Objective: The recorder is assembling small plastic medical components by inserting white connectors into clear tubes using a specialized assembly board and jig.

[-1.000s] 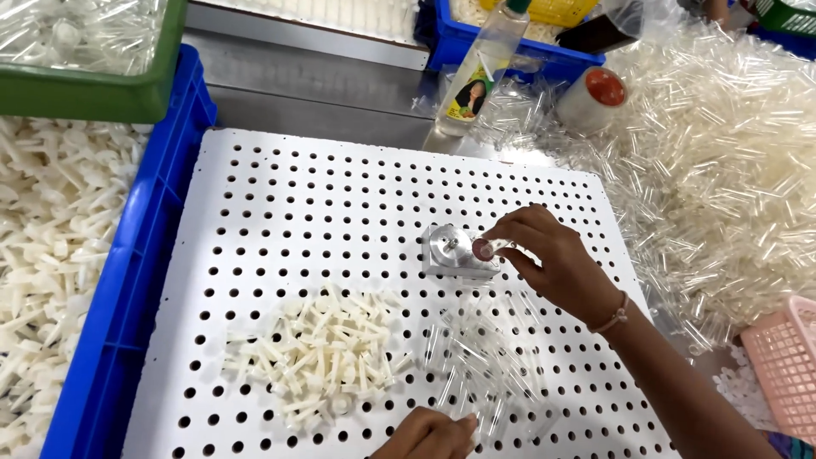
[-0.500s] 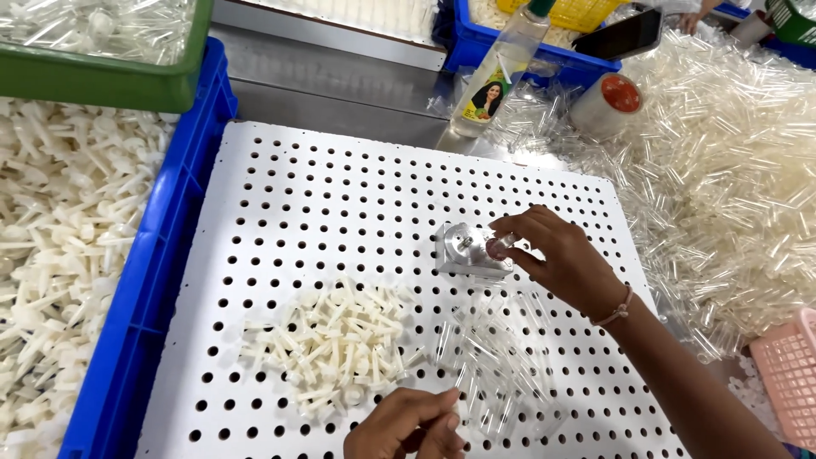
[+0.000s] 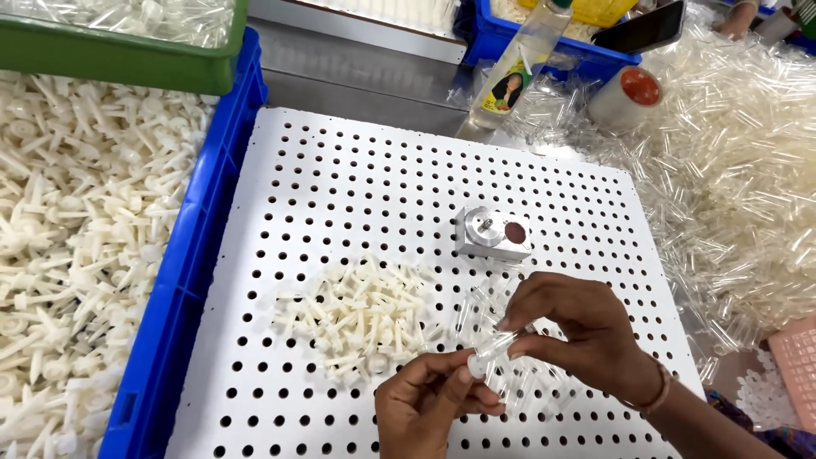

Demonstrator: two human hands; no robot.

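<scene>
Perforated white board (image 3: 357, 195), evenly lit. Left of it: blue crate (image 3: 183, 255). Beyond it: grey metal ledge (image 3: 357, 81), green tray (image 3: 127, 68).

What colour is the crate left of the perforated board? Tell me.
Blue: the crate of white plastic pieces shows best in the head view, beside the white perforated board.

A white board (image 3: 357, 195) dotted with dark round holes; on it cream-white plastic pegs (image 3: 361, 314) and a silver metal block (image 3: 494, 234). Left of the board, a blue crate (image 3: 191, 255).
</scene>
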